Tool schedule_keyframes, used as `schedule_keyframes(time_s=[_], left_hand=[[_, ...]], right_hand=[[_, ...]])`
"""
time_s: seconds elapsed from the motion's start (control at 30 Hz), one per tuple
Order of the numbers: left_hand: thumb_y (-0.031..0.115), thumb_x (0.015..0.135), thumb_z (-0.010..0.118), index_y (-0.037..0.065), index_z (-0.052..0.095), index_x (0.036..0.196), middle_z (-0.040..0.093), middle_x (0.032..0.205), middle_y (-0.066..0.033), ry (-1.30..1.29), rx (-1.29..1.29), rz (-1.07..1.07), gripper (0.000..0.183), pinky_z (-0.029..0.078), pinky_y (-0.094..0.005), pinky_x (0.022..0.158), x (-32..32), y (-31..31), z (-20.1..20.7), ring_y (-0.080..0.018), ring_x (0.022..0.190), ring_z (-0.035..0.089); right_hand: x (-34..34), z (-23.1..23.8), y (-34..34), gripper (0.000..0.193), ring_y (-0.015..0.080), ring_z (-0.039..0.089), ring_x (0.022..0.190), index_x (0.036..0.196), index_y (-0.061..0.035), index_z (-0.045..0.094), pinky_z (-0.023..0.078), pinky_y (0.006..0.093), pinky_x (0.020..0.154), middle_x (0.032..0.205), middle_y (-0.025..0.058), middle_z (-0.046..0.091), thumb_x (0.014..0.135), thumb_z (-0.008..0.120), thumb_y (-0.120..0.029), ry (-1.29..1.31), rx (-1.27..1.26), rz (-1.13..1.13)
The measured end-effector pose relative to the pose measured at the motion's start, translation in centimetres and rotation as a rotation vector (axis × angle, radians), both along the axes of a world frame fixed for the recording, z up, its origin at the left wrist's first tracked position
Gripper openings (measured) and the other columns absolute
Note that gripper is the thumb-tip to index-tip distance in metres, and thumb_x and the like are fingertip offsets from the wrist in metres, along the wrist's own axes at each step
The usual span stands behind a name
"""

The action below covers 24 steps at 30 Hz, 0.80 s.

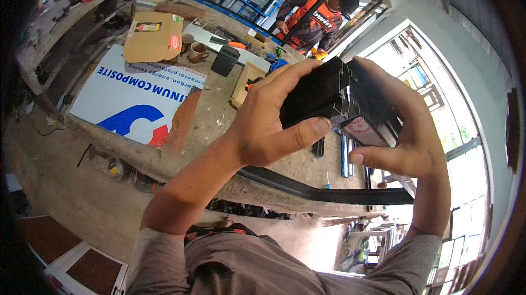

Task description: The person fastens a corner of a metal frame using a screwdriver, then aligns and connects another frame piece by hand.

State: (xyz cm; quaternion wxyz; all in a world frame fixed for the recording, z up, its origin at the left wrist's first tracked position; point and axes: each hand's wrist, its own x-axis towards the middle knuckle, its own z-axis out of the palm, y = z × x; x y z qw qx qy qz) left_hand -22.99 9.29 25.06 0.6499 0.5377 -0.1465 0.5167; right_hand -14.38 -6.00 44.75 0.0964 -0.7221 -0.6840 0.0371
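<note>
Two black metal profiles, likely window-frame pieces, are raised above the workbench in front of me. My left hand (266, 122) is wrapped round the left black profile (312, 98), thumb along its near side. My right hand (419, 130) grips the right black profile (375, 95), which carries a pale label with a red mark on its near face. Their edges meet or nearly meet between my hands; I cannot tell whether they are joined. My palms and fingers hide the outer sides of both pieces.
On the workbench (219, 92) lie a printed white panel (131, 95), cardboard (153, 37), a brown mug (198, 52) and a black box (225, 60). A long black profile (350, 195) runs along the near edge. Another person (315, 21) stands across the bench.
</note>
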Motion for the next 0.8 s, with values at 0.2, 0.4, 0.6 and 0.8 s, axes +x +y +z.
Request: schedule_keyframes(time_s=[0.2,0.4,0.6,0.8], left_hand=[[0.040,0.084,0.078,-0.009,0.053,0.137,0.064,0.123,-0.0220,0.007,-0.009,-0.044,0.077,0.051,-0.0363,0.098,-0.2,0.5,-0.3,-0.0260,0.111,0.065],[0.040,0.089,0.077,-0.004,0.052,0.141,0.067,0.113,-0.0122,0.052,-0.002,-0.028,0.072,0.052,-0.0308,0.091,0.1,1.5,-0.1,-0.0158,0.101,0.064],[0.045,0.101,0.056,-0.002,0.052,0.144,0.065,0.131,-0.0132,0.030,0.207,0.086,0.064,0.043,-0.0331,0.107,1.8,3.7,-2.8,-0.0201,0.121,0.061],[0.056,0.110,0.030,0.000,0.056,0.139,0.066,0.128,-0.0151,-0.066,0.131,-0.383,0.068,0.049,-0.0352,0.100,-0.4,2.7,-3.4,-0.0203,0.114,0.063]], right_hand=[[-0.6,-1.0,-0.3,0.115,0.0315,0.056,0.134,0.152,0.0017,0.046,0.042,0.0412,0.111,0.141,0.0220,0.058,0.057,0.098,-0.041,-0.073,0.055,-0.099],[-0.8,-0.9,-4.7,0.120,0.0359,0.053,0.137,0.155,-0.0066,0.044,0.044,0.0468,0.112,0.152,0.0201,0.052,0.052,0.098,-0.035,-0.473,0.052,-0.142],[3.2,-2.7,-10.6,0.093,0.0373,0.057,0.134,0.155,-0.0076,0.043,0.050,0.0468,0.111,0.147,0.0209,0.055,0.069,0.076,0.006,-0.553,0.095,-0.183],[6.3,-0.9,-12.3,0.080,0.0364,0.060,0.126,0.149,-0.0097,0.049,0.052,0.0450,0.106,0.137,0.0207,0.059,0.075,0.070,0.010,-0.531,0.325,-0.099]])
